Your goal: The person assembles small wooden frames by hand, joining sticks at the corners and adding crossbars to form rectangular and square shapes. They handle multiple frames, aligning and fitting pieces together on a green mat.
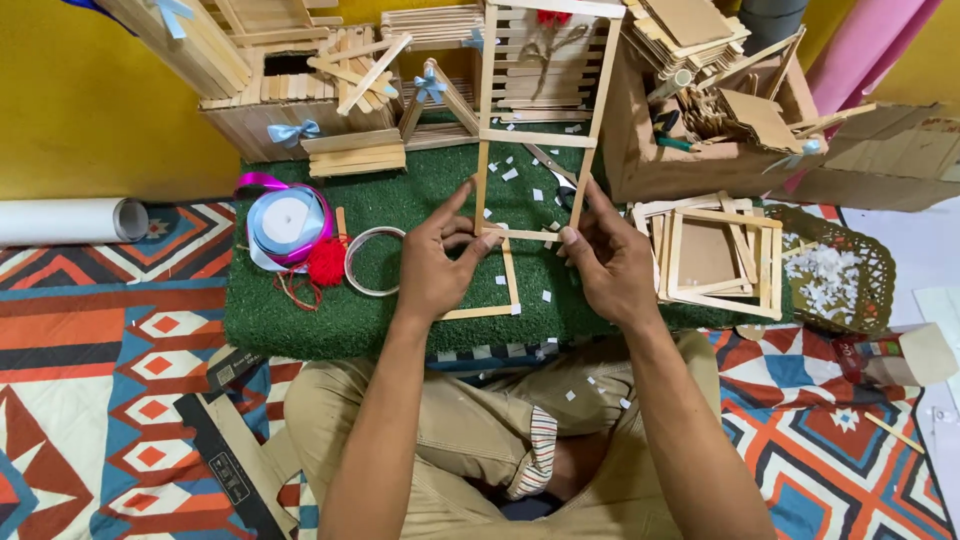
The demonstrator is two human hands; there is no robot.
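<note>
A tall frame of thin wooden sticks (pixel 596 90) stands upright on the green turf mat (pixel 300 310). My left hand (pixel 440 255) grips its lower left corner, the index finger pointing up along the left upright. My right hand (pixel 605 255) pinches its lower right corner. A second flat stick frame (pixel 505 300) lies on the mat under my left hand. Small white paper scraps are scattered over the mat around both hands.
Ribbon spools (pixel 288 225), a red pompom (pixel 326 262) and a clear tape ring (pixel 372 262) lie at the left. Stacked stick frames (pixel 715 255) sit at the right beside a woven tray (pixel 850 275). Stick houses (pixel 290 75), a cardboard box (pixel 690 160), a paper roll (pixel 70 220).
</note>
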